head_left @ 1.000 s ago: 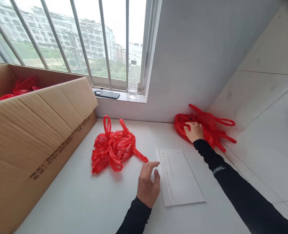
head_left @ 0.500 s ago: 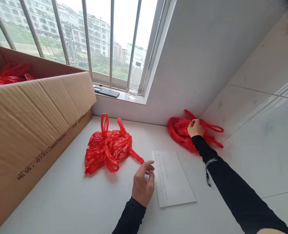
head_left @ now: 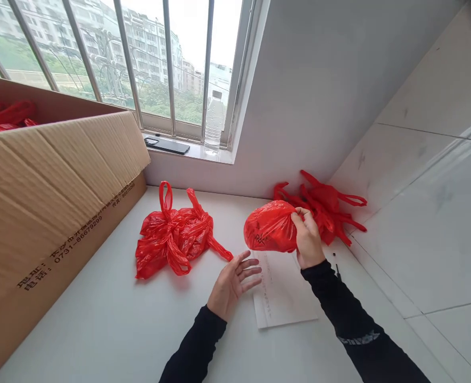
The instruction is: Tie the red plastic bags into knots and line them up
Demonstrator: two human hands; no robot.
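Note:
A filled red plastic bag [head_left: 270, 227] with dark print on its side is pinched at its gathered right end by my right hand [head_left: 308, 236]. It hangs above the top of a white paper pad [head_left: 285, 298] with lines of small writing, partly covering it. My left hand [head_left: 235, 282] holds nothing, its fingers apart, just left of the pad and below the bag. Close to its fingertips ends a handle of the tied red bag [head_left: 179, 239] lying on the white table. Behind my right hand, more red plastic bags [head_left: 327, 205] are heaped against the wall.
At the left stands a large cardboard box [head_left: 71, 186] with red bags [head_left: 9, 117] inside. A phone [head_left: 167, 144] and a clear water bottle [head_left: 214, 125] are on the sill of the barred window. A black pen [head_left: 338, 272] lies partly hidden by my right forearm.
My right hand has lifted a red bag from the heap and brought it left and nearer, over the pad. My left hand's fingers have spread. The view has shifted slightly.

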